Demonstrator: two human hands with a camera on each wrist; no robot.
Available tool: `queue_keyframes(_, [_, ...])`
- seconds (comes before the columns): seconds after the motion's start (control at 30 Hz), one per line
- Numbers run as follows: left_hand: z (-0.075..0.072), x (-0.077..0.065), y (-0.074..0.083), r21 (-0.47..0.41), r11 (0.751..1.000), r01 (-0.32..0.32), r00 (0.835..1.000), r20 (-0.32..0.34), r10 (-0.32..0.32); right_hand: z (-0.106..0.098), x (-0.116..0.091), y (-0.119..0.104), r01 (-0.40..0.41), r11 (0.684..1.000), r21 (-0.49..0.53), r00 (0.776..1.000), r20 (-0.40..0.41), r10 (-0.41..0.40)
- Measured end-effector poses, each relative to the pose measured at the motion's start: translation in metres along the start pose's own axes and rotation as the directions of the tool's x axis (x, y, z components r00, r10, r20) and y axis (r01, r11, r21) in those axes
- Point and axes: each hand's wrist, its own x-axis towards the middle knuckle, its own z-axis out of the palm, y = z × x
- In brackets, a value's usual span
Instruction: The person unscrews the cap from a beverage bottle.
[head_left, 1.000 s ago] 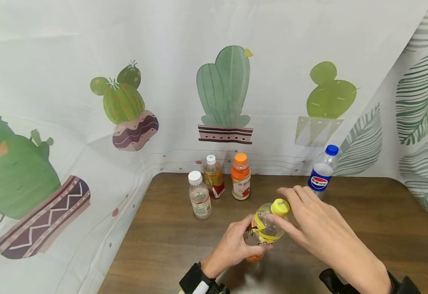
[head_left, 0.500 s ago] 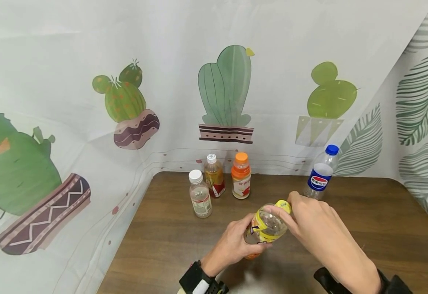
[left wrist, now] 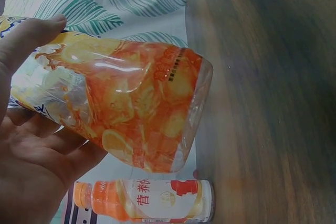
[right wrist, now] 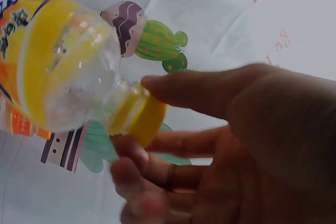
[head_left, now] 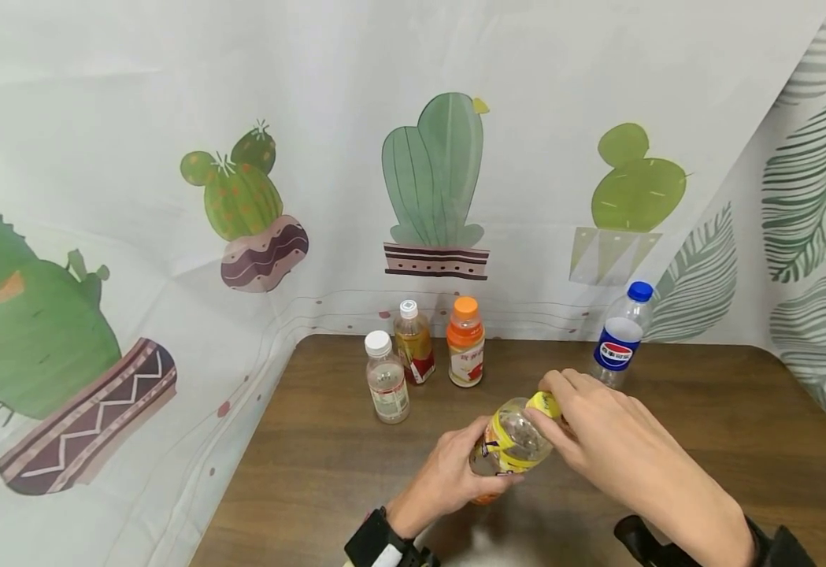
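Note:
My left hand (head_left: 444,475) grips the body of a clear plastic drink bottle (head_left: 515,437), which tilts to the right above the table. Its label (left wrist: 136,95) shows orange drink and fruit slices in the left wrist view, the thumb on one side and fingers on the other. At the neck, the thumb and fingers of my right hand (head_left: 614,441) pinch the yellow cap (right wrist: 139,116). The right wrist view has the cap sitting at the bottle's mouth; whether it is loose, I cannot tell.
Behind the hands stand a clear white-capped bottle (head_left: 388,390), a brown tea bottle (head_left: 414,346) and an orange-capped bottle (head_left: 465,354). A blue-capped Pepsi bottle (head_left: 618,342) stands farther right, near the right hand. A cactus-print cloth (head_left: 327,157) hangs behind the wooden table (head_left: 299,472).
My right hand's fingers went from spread over the cap, to curled about it, to pinching it now. The left hand and the bottle stay nearly in place.

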Motion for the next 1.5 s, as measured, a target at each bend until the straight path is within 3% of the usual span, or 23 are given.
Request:
queue_keyframes(0.2, [-0.001, 0.000, 0.000, 0.001, 1.000, -0.001, 1.000, -0.002, 0.001, -0.003, -0.001, 0.005, 0.133, 0.991, 0.015, 0.991, -0.013, -0.133])
queue_keyframes(0.37, [-0.001, 0.000, 0.000, -0.006, 1.000, 0.007, 1.000, 0.004, -0.007, -0.004, -0.002, 0.006, 0.159, 0.986, 0.054, 0.987, 0.004, -0.160])
queue_keyframes(0.67, [0.001, 0.000, -0.001, 0.007, 1.000, -0.015, 1.000, -0.018, 0.015, -0.006, -0.002, 0.003, 0.080, 0.995, 0.056, 0.994, 0.073, -0.084])
queue_keyframes(0.9, [0.001, 0.001, 0.000, -0.008, 1.000, 0.008, 1.000, -0.003, -0.008, -0.011, 0.000, -0.001, -0.074, 0.995, 0.070, 0.994, 0.080, 0.068])
queue_keyframes(1.07, [0.001, 0.001, 0.000, 0.001, 1.000, -0.011, 1.000, -0.003, 0.011, -0.006, 0.004, -0.003, -0.151, 0.987, 0.051, 0.985, 0.089, 0.146])
queue_keyframes(1.27, [0.002, 0.000, -0.001, -0.005, 1.000, -0.018, 1.000, 0.001, 0.018, 0.002, 0.005, -0.005, -0.139, 0.990, 0.015, 0.989, 0.043, 0.138])
queue_keyframes(1.5, [0.001, -0.001, -0.001, -0.005, 1.000, -0.016, 1.000, 0.006, 0.016, 0.002, 0.002, -0.004, -0.051, 0.999, 0.008, 0.999, 0.009, 0.051])
